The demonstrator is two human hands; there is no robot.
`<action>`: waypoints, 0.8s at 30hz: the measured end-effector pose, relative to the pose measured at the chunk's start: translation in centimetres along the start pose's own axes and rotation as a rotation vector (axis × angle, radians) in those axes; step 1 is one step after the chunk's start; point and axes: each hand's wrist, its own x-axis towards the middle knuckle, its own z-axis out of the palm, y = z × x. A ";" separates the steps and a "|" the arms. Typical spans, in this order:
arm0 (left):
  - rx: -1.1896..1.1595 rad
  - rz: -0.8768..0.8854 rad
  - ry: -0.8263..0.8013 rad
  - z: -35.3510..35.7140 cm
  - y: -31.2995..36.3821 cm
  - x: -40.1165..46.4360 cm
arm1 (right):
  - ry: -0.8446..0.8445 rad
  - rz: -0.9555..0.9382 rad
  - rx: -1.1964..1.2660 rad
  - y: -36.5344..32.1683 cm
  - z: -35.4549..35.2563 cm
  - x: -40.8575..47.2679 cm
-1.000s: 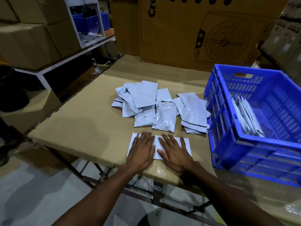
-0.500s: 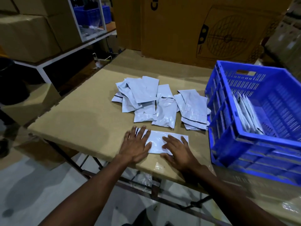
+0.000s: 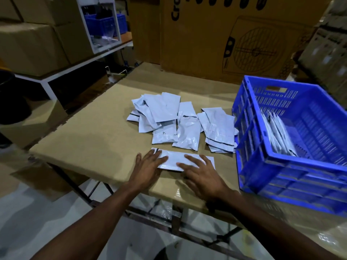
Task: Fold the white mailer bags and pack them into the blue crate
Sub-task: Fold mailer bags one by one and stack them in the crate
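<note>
Both palms flat, left hand (image 3: 148,167) and right hand (image 3: 201,170) with fingers (image 3: 189,158) spread straight, gripping nothing, pressing the folded white mailer bag (image 3: 175,162) onto the counter (image 3: 90,139) to crease it, unfolded pile (image 3: 180,122) just beyond fingertips, blue crate (image 3: 293,160) waiting rightward.

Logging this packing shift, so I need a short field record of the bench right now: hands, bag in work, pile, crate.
left hand: flat on bag's left end
right hand: flat on bag's right part
flat white plastic mailer bag: lies at near table edge
loose pile of white mailers: behind it
blue slatted plastic crate: right, holds upright bags
</note>
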 end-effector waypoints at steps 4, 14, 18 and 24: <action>-0.105 -0.010 -0.057 -0.7 0.3 0.5 | -0.224 -0.168 -0.190 -0.9 0.9 0.9; -0.322 -0.200 0.222 0.1 0.6 -0.1 | -0.292 0.069 -0.145 1.8 -5.1 6.2; -0.143 -0.216 0.171 1.2 2.0 0.8 | -0.182 0.327 0.053 5.2 -8.5 7.9; -0.058 -0.143 0.088 2.5 6.6 2.7 | 0.220 0.562 0.287 10.1 -15.0 8.3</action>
